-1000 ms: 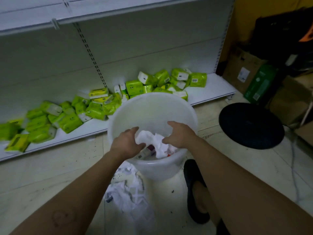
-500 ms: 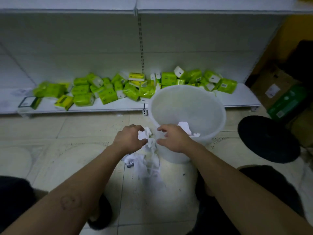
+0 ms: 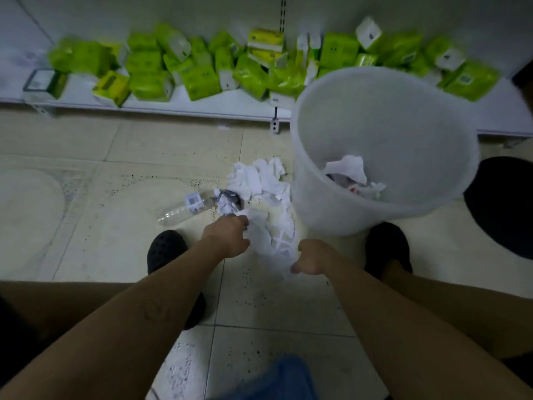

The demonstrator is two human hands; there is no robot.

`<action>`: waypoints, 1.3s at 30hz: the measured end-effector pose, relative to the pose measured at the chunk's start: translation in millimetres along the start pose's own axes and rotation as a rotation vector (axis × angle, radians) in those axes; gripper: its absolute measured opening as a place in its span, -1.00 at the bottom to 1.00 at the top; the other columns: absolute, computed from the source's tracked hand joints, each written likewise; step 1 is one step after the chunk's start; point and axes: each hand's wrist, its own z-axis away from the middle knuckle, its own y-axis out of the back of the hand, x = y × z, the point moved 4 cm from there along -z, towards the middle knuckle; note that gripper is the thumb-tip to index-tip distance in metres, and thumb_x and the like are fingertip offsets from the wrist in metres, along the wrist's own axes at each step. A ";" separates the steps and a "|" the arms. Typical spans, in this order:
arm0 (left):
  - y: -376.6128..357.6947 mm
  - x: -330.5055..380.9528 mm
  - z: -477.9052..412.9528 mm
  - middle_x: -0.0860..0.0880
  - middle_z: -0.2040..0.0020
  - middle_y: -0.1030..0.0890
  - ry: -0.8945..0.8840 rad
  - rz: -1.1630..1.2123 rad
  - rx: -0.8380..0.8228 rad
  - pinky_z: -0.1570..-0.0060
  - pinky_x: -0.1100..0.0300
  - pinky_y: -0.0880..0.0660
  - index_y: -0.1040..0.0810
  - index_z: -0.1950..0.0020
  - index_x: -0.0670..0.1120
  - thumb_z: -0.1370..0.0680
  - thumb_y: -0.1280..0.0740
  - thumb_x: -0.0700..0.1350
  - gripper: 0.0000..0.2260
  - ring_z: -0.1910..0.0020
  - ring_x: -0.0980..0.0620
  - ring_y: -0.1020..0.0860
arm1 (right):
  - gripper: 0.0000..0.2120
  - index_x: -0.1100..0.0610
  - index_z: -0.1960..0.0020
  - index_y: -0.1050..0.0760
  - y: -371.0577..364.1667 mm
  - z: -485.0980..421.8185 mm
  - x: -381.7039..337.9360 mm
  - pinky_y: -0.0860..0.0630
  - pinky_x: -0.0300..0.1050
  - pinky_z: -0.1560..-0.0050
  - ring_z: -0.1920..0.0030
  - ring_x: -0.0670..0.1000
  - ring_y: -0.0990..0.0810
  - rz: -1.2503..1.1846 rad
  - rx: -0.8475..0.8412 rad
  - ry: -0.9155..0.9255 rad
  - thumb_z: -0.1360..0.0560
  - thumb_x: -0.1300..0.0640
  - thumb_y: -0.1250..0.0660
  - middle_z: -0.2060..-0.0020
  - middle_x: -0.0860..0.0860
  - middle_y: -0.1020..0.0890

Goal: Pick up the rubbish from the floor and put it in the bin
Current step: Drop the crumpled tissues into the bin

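A translucent white bin [image 3: 340, 209] stands on the tiled floor at the right, with crumpled white paper [image 3: 349, 171] inside. Left of it a heap of white rubbish paper [image 3: 265, 192] lies on the floor, beside a clear plastic bottle [image 3: 187, 206] on its side. My left hand [image 3: 229, 236] reaches down with curled fingers onto the near left edge of the heap. My right hand [image 3: 313, 258] is at the heap's near right edge, fingers curled against the paper. Whether either hand has a firm hold is hard to see.
A low white shelf [image 3: 202, 103] along the back carries several green and yellow tissue packs [image 3: 202, 79]. My black shoes [image 3: 165, 249] stand either side of the heap. A round black object [image 3: 501, 203] lies on the floor right of the bin.
Both hands left the bin after dropping paper in it and came down to the heap on the floor. The view tilted down and left, bringing the bottle into sight.
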 end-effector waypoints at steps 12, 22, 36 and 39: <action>-87.4 -6.0 -125.9 -0.12 -0.56 -0.10 0.043 -0.014 0.062 -0.03 -0.10 -0.52 -0.08 -0.51 0.00 -0.47 -0.41 -0.11 -0.28 -0.27 -0.21 -0.49 | -0.33 0.19 -0.30 -0.27 -85.2 -119.3 35.1 -0.51 0.09 -0.13 -0.23 0.23 -0.45 -0.338 0.086 -0.376 -0.36 -0.12 -0.44 -0.25 0.18 -0.40; -104.5 -31.3 -129.2 -0.13 -0.05 -0.56 -0.053 0.025 0.153 0.25 0.09 -0.44 -0.49 -0.08 -0.12 -0.51 -0.27 -0.13 -0.84 0.09 -0.19 -0.59 | -0.58 0.22 -0.25 -0.36 -119.6 -143.0 36.1 -0.53 0.05 -0.07 -0.14 0.19 -0.56 -0.469 0.154 -0.506 -0.46 0.10 -0.35 -0.19 0.19 -0.54; -12.7 -26.2 -71.8 -0.09 -0.04 -0.63 0.076 0.061 0.094 0.10 0.13 -0.50 -0.52 -0.17 -0.02 -0.40 -0.41 0.11 -0.60 0.01 -0.10 -0.60 | -0.70 0.12 0.40 -0.30 -41.1 -64.8 12.6 -0.35 -0.20 0.27 0.39 0.01 -0.36 -0.303 0.126 -0.215 -0.49 0.21 -0.25 0.44 0.00 -0.32; 16.4 -17.1 -47.0 -0.11 -0.13 -0.60 0.022 0.144 0.054 -0.07 0.04 -0.53 -0.44 -0.29 -0.05 -0.36 -0.45 0.18 -0.42 -0.11 -0.14 -0.57 | -0.81 0.16 0.29 -0.37 -12.6 -38.4 4.1 -0.36 -0.18 0.23 0.29 0.06 -0.42 -0.278 0.183 -0.122 -0.50 0.20 -0.24 0.41 -0.01 -0.33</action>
